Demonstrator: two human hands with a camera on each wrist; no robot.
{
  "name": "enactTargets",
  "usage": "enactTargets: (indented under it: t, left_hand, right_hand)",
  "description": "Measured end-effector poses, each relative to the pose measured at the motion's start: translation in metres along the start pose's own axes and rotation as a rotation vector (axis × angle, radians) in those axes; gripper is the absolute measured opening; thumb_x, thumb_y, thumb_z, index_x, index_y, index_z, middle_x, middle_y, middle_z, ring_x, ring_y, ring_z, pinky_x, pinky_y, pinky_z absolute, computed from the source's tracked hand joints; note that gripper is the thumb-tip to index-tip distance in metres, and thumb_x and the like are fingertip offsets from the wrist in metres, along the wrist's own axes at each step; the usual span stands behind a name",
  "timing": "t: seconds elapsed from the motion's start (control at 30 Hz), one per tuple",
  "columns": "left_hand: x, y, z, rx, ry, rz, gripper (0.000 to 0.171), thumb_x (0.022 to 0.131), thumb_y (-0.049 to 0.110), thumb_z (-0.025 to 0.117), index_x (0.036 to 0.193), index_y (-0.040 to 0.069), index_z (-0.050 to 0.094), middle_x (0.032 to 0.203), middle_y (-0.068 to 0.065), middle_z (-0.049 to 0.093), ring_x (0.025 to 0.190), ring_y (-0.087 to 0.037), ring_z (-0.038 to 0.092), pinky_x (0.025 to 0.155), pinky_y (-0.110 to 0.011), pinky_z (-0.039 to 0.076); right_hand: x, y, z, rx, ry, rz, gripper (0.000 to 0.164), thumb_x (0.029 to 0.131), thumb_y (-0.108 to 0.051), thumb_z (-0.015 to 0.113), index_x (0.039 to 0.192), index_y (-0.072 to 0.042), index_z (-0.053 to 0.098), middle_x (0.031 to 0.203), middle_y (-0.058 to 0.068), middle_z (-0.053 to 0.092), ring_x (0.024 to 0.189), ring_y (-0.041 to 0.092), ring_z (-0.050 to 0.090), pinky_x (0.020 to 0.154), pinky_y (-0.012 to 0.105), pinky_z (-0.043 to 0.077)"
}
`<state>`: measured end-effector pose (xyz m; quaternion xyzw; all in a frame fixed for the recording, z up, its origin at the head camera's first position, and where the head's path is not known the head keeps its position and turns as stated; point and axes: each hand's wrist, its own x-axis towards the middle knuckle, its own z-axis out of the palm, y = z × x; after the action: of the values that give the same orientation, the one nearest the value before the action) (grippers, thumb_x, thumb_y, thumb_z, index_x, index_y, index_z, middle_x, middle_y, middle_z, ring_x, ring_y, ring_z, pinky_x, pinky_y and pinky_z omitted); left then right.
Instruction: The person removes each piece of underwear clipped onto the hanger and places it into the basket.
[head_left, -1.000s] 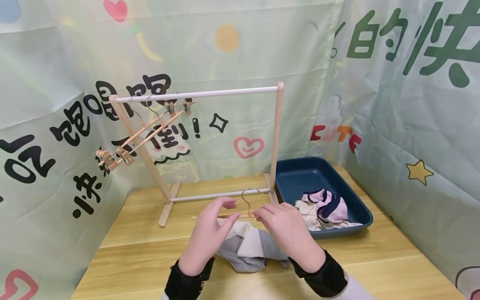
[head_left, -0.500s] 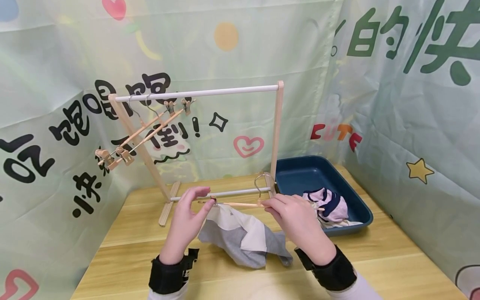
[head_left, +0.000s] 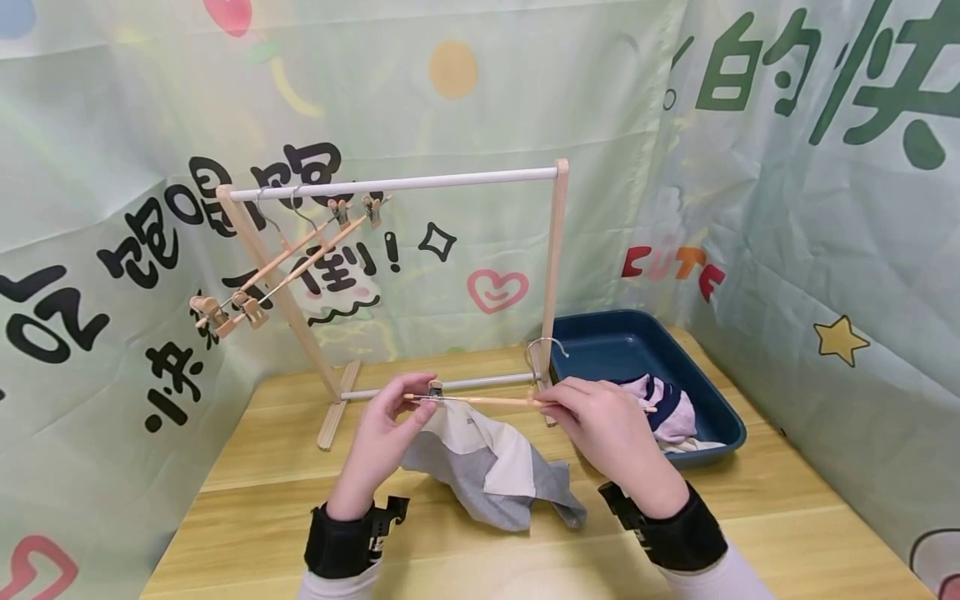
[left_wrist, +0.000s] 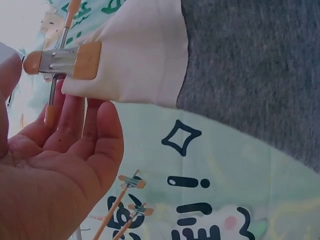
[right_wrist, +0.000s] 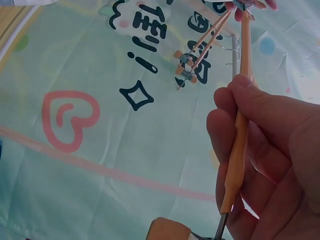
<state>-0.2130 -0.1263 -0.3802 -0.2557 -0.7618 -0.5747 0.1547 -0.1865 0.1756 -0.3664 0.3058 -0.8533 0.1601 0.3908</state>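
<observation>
A wooden clip hanger (head_left: 495, 402) is held level above the table, its wire hook tilted to the right. My right hand (head_left: 603, 425) pinches its bar right of the hook; in the right wrist view thumb and fingers wrap the wooden bar (right_wrist: 240, 145). My left hand (head_left: 386, 437) is at the other end, thumb and fingers around the metal clip (left_wrist: 62, 61). That clip bites the pale waistband of a small grey garment (head_left: 495, 479), which hangs down in folds toward the table. At the right end, another clip (right_wrist: 170, 231) shows in part, below my right hand.
Behind my hands stands a wooden rack with a white top rail (head_left: 420, 181); two clip hangers (head_left: 300, 258) hang at its left end. To the right a dark blue tub (head_left: 637, 333) holds pink-and-navy clothing (head_left: 667, 404). Printed cloth walls (head_left: 495, 108) enclose the wooden table (head_left: 255, 500).
My left hand has moved left and come around the clip with the waistband in it. The right hand has shifted right along with the hanger, and the garment has spread out.
</observation>
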Motion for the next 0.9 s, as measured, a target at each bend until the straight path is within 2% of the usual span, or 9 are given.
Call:
enactTargets:
  t: [0.13, 0.27, 0.47, 0.7, 0.9]
  left_hand:
    - [0.0, 0.002, 0.005, 0.008, 0.024, 0.021, 0.032, 0.093, -0.001, 0.072, 0.125, -0.001, 0.067, 0.117, -0.018, 0.069, 0.105, -0.004, 0.063, 0.09, -0.023, 0.053]
    - [0.0, 0.005, 0.01, 0.071, 0.067, 0.048, 0.029, 0.09, 0.0, 0.075, 0.119, 0.002, 0.071, 0.114, -0.015, 0.072, 0.103, -0.005, 0.064, 0.089, -0.029, 0.054]
    - [-0.002, 0.01, 0.017, 0.148, 0.1, 0.071, 0.026, 0.09, 0.005, 0.077, 0.116, 0.005, 0.073, 0.11, -0.01, 0.074, 0.1, -0.013, 0.065, 0.088, -0.035, 0.054]
    - [-0.003, 0.012, 0.022, 0.173, 0.097, 0.048, 0.025, 0.091, 0.007, 0.077, 0.116, 0.007, 0.074, 0.108, -0.006, 0.075, 0.099, -0.022, 0.067, 0.09, -0.038, 0.053]
    - [-0.004, 0.012, 0.025, 0.187, 0.08, 0.025, 0.028, 0.091, 0.009, 0.077, 0.119, 0.008, 0.073, 0.111, -0.006, 0.075, 0.102, -0.022, 0.068, 0.093, -0.044, 0.054]
  right_hand:
    - [0.0, 0.004, -0.001, 0.047, -0.026, 0.028, 0.026, 0.077, -0.012, 0.089, 0.101, -0.016, 0.079, 0.09, -0.004, 0.077, 0.07, 0.012, 0.069, 0.06, 0.028, 0.055]
    - [-0.001, 0.009, -0.003, 0.103, -0.084, 0.104, 0.021, 0.081, -0.013, 0.086, 0.101, -0.018, 0.08, 0.092, -0.006, 0.076, 0.07, 0.007, 0.067, 0.059, 0.022, 0.054]
    - [0.0, 0.015, -0.005, 0.191, -0.191, 0.211, 0.019, 0.085, -0.012, 0.083, 0.102, -0.021, 0.08, 0.093, -0.009, 0.075, 0.076, 0.004, 0.065, 0.065, 0.023, 0.056]
    - [0.0, 0.02, -0.007, 0.208, -0.246, 0.231, 0.015, 0.086, -0.012, 0.082, 0.099, -0.019, 0.079, 0.089, -0.01, 0.072, 0.076, 0.003, 0.063, 0.069, 0.025, 0.058]
    - [0.0, 0.021, -0.009, 0.215, -0.262, 0.249, 0.015, 0.086, -0.012, 0.083, 0.098, -0.02, 0.079, 0.088, -0.011, 0.071, 0.075, 0.002, 0.062, 0.067, 0.023, 0.057]
